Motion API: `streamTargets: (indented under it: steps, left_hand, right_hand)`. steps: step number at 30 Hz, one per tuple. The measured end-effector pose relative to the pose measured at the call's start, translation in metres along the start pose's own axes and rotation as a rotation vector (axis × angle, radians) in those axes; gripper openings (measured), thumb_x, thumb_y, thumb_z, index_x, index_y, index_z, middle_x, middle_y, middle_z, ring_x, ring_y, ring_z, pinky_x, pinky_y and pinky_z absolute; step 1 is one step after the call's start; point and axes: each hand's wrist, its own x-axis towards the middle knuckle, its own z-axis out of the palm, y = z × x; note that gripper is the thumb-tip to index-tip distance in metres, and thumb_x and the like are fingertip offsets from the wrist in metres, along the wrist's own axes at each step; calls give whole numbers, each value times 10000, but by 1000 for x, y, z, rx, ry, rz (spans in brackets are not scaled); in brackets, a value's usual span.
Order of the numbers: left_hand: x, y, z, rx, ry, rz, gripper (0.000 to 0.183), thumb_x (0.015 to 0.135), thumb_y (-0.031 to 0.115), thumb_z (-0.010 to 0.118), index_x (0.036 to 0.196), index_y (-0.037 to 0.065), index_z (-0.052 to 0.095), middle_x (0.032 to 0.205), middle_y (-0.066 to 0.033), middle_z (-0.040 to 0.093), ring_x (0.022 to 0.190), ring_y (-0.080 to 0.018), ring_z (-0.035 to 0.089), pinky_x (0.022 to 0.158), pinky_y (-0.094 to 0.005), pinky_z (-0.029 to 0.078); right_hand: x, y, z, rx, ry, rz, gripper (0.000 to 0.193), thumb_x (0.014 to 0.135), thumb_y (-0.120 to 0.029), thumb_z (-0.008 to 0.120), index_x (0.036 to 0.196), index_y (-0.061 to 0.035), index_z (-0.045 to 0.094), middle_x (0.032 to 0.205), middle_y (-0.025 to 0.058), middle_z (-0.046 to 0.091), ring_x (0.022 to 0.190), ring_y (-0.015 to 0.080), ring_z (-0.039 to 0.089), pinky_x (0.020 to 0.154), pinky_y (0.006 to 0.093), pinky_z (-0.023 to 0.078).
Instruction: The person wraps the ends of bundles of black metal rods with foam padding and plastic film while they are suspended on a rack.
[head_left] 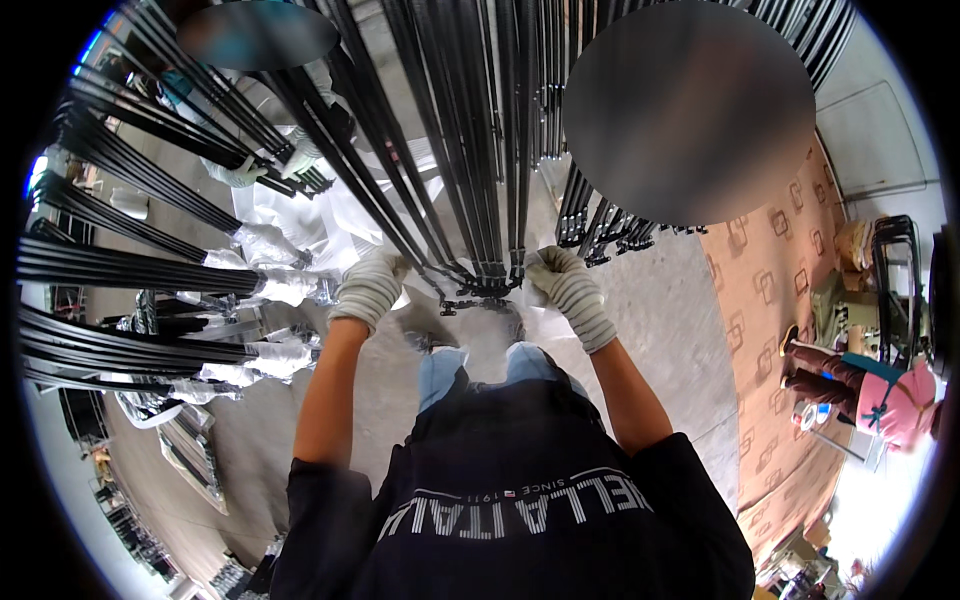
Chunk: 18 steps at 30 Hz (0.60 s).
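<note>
Long black bars (470, 150) with small fittings at their ends (490, 292) run down from the top and converge in front of me. On the left of these ends is my left hand (370, 290), in a pale striped knit glove with fingers curled closed. To the right is my right hand (572, 297), in a matching glove and also closed. Pale, film-like patches show beside both hands. What the fingers pinch is hidden, and I cannot tell whether they touch the bars.
More black bars (140, 265) at left have ends wrapped in clear plastic (285, 285). Another person's gloved hands (235, 173) are among bars at upper left. Brown patterned sheeting (760, 330) covers the floor at right. A person in pink (895, 405) is at far right.
</note>
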Motion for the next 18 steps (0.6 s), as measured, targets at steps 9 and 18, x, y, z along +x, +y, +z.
streamTargets:
  steps: [9,18]
  left_hand:
    - [-35,14,15,-992,-88,-426,206,742,231,610,773,28,594,599,-31,535,412,-106,491,354,-239,402]
    - [-63,78,32,-1914,-484,-491,194,783,201,530,932,137,425,595,18,425,427,-106,455,422,-275,426]
  right_hand:
    - [-26,2,31,368,-55,-221,146,764,-66,548,901,-20,537,743,2,539,645,60,466,571,193,405]
    - [-20,26,44,-332,-45,-74,567,667,-145,607,1176,-97,362,986,143,530,914,242,535,778,320,418]
